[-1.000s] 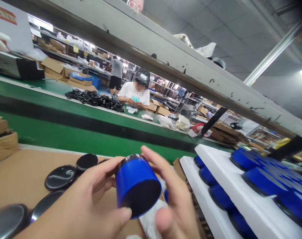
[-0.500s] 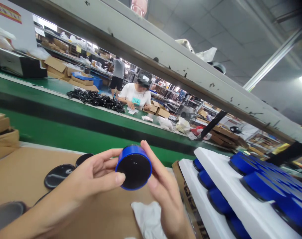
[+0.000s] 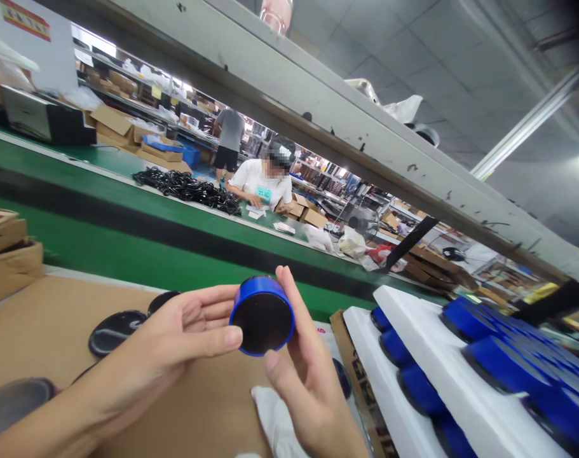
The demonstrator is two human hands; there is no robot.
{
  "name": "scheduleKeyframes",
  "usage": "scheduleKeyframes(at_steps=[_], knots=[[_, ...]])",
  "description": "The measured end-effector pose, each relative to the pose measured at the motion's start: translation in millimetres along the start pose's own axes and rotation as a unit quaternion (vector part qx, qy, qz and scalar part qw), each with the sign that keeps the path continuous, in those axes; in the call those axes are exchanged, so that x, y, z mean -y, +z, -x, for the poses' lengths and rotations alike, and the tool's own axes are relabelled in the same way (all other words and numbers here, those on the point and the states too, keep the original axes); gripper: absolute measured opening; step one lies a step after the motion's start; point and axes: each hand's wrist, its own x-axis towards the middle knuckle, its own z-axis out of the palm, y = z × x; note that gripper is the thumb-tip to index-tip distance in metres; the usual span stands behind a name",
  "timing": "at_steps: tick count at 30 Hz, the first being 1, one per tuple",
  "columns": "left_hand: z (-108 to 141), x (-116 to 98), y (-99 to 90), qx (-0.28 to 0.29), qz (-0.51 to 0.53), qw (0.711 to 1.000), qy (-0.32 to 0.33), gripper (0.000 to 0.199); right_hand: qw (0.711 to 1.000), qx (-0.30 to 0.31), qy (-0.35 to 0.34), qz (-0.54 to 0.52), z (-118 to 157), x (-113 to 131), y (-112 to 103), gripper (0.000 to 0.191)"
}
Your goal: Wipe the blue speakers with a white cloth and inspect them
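Observation:
Between my two hands is a short round blue case with a black face, held up above the cardboard-covered bench with the face tilted toward me. My left hand grips its left side, thumb on the rim at the front and fingers behind. On the right side, my right hand holds it with the fingers along the edge and the thumb at the lower rim. Beneath my right hand lies a white cloth, partly hidden. Black shiny discs lie on the cardboard beyond my left forearm.
White foam trays stacked at the right hold several blue round cases. Cardboard boxes stand at the left. Across the green conveyor sits a person in a white shirt, near a heap of black cables. A grey beam crosses overhead.
The blue case has shifted slightly right and up in my hands. My right thumb has moved left to its lower rim. The view has tilted a little.

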Motion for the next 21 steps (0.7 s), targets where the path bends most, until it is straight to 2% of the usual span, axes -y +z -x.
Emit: scheduleKeyframes(at_steps=[3, 6, 11, 14, 19, 21], knots=[[0, 0, -0.9, -0.006, -0.002, 1.000, 0.000, 0.058, 1.000, 0.001, 0.000, -0.008, -2, 0, -6, 0.062], [-1, 1, -2.1, -0.012, -0.011, 1.000, -0.007, 0.065, 1.000, -0.016, -0.018, 0.006, -3, 1, -7, 0.056], [-2, 4, -3.7, -0.010, -0.040, 0.999, 0.003, 0.072, 0.997, -0.063, -0.032, 0.040, -3, 5, -4, 0.045], [-3, 9, -5.9, -0.036, -0.056, 0.998, 0.002, 0.079, 0.993, -0.104, -0.030, 0.053, -2, 8, -2, 0.039], [-4, 13, -2.5, -0.070, -0.064, 0.995, -0.011, 0.086, 0.993, -0.103, -0.047, -0.008, -5, 9, 5, 0.033], [-5, 14, 0.1, -0.084, -0.061, 0.995, -0.005, 0.083, 0.989, -0.138, -0.028, -0.046, -8, 9, 10, 0.029]])
